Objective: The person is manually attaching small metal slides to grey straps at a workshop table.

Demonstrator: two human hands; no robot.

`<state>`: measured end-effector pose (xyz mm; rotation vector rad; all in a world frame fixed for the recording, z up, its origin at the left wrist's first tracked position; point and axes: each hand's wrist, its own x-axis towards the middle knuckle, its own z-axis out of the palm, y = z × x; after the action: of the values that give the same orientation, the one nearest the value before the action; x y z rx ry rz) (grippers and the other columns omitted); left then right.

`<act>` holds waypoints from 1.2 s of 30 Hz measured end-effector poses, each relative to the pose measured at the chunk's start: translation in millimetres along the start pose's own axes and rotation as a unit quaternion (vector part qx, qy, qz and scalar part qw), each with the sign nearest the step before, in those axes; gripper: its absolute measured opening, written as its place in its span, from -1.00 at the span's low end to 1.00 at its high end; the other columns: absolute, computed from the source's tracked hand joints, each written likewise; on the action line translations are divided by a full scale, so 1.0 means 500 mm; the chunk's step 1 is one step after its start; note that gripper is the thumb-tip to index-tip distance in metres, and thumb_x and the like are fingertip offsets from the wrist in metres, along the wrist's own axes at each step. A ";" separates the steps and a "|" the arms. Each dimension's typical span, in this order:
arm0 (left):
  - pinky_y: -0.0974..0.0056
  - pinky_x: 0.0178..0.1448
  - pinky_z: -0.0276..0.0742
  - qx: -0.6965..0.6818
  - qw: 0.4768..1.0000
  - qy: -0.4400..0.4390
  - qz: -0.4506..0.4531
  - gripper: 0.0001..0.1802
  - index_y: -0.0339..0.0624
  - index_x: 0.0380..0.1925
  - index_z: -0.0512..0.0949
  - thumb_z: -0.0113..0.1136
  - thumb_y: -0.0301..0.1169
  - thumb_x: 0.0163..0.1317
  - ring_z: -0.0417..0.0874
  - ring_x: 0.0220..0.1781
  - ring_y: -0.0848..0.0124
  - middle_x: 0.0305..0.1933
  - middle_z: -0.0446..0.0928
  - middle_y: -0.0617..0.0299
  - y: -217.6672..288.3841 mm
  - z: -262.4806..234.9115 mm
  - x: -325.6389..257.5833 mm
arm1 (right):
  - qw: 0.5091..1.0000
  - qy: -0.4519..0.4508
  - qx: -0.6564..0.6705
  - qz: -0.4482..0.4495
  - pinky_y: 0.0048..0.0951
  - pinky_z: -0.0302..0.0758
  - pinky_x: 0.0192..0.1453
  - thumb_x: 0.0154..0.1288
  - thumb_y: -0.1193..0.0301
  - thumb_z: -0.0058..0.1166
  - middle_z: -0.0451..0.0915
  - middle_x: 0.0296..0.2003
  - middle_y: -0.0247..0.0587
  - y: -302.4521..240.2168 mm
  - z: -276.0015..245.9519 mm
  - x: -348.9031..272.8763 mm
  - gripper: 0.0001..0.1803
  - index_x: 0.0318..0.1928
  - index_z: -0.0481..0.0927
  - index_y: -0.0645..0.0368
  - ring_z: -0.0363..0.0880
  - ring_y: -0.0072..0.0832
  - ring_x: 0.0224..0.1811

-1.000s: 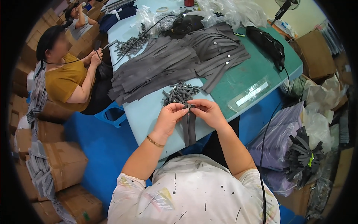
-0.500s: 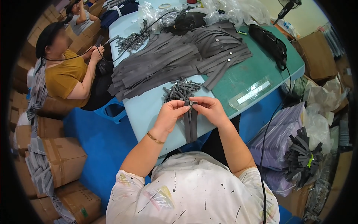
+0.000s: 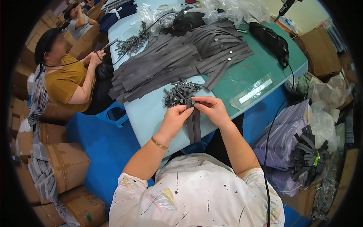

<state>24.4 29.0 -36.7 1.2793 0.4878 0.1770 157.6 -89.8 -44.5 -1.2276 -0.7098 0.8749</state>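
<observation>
Between my hands hangs a dark grey fabric strap [image 3: 194,128], folded so that two lengths drop side by side over the table's near edge. My left hand [image 3: 176,118] pinches its top from the left with thumb and forefinger. From the other side my right hand [image 3: 212,110] pinches the top too, beside a small round silvery piece. Just beyond my fingers lies a pile of small grey looped pieces [image 3: 180,92] with shiny metal bits. A broad heap of long grey straps [image 3: 159,64] spreads behind that pile.
The table [image 3: 145,117] is pale blue, with a green mat [image 3: 280,72] on its right bearing a black pouch [image 3: 269,43]. A co-worker in a mustard top [image 3: 70,79] sits at the left. Cartons [image 3: 70,162] stand at left; purple wrapped stacks [image 3: 280,132] at right. A black cable [image 3: 267,170] hangs near my right arm.
My right fingers have shifted slightly at the strap's top, and the round silvery piece there has moved a little. Both hands keep their pinch. The whole view has shifted slightly.
</observation>
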 end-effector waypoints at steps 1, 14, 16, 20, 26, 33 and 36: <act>0.51 -0.31 0.43 0.000 1.000 0.000 -0.001 -0.81 -0.29 -0.24 0.57 0.08 -0.39 0.27 0.51 -0.37 0.65 -0.37 0.56 0.36 0.004 0.006 -0.001 | 1.000 -0.002 0.001 -0.004 -0.66 0.45 -0.14 0.19 0.55 0.10 0.60 -0.28 -0.33 0.002 -0.001 0.001 -0.73 -0.06 0.59 0.23 0.52 -0.70 -0.24; 0.51 -0.36 0.33 -0.011 1.000 0.003 -0.007 -0.80 -0.25 -0.24 0.55 0.01 -0.37 0.31 0.41 -0.42 0.68 -0.38 0.52 0.40 0.001 0.012 -0.002 | 0.986 0.002 -0.151 -0.076 -0.66 0.46 -0.23 0.16 0.59 0.10 0.55 -0.32 -0.31 0.002 0.006 -0.002 -0.75 -0.12 0.62 0.17 0.53 -0.66 -0.33; 0.49 -0.34 0.37 -0.018 1.000 -0.007 -0.018 -0.79 -0.26 -0.23 0.53 -0.02 -0.37 0.33 0.45 -0.39 0.65 -0.38 0.52 0.38 0.013 0.020 -0.005 | 0.985 -0.009 -0.159 -0.065 -0.66 0.45 -0.26 0.16 0.59 0.10 0.55 -0.33 -0.30 -0.018 0.008 -0.004 -0.75 -0.12 0.62 0.17 0.52 -0.66 -0.35; 0.45 -0.21 0.46 -0.042 0.998 -0.027 -0.031 -0.79 -0.26 -0.28 0.49 -0.07 -0.36 0.35 0.54 -0.33 0.53 -0.37 0.51 0.32 -0.003 0.018 0.002 | 0.981 -0.025 -0.166 -0.097 -0.65 0.45 -0.31 0.16 0.56 0.12 0.55 -0.37 -0.31 -0.015 -0.001 0.000 -0.77 -0.13 0.62 0.17 0.52 -0.66 -0.43; 0.42 -0.22 0.48 0.029 0.998 -0.050 -0.030 -0.80 -0.28 -0.27 0.47 -0.11 -0.39 0.36 0.55 -0.34 0.51 -0.40 0.49 0.30 -0.005 0.007 0.004 | 0.974 -0.058 -0.211 -0.061 -0.63 0.44 -0.34 0.16 0.50 0.14 0.55 -0.42 -0.34 -0.016 -0.016 0.020 -0.84 -0.21 0.64 0.18 0.52 -0.66 -0.44; 0.45 -0.21 0.46 0.077 0.995 -0.061 -0.004 -0.79 -0.28 -0.25 0.46 -0.13 -0.40 0.36 0.54 -0.34 0.53 -0.40 0.49 0.31 -0.002 0.016 0.005 | 0.980 -0.055 -0.171 -0.083 -0.63 0.39 -0.41 0.14 0.49 0.15 0.52 -0.45 -0.35 0.003 -0.027 0.015 -0.89 -0.29 0.62 0.21 0.47 -0.67 -0.48; 0.45 -0.20 0.46 0.111 0.991 -0.071 0.000 -0.79 -0.29 -0.23 0.46 -0.12 -0.39 0.36 0.53 -0.32 0.54 -0.39 0.49 0.31 -0.005 0.014 0.001 | 0.967 -0.066 -0.233 -0.081 -0.67 0.38 -0.39 0.15 0.51 0.16 0.48 -0.43 -0.39 -0.003 -0.027 0.008 -0.92 -0.31 0.60 0.22 0.46 -0.72 -0.45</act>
<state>27.6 22.6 -38.1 1.4967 0.3937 0.0309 171.2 -92.8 -45.5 -1.5078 -1.1526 0.6753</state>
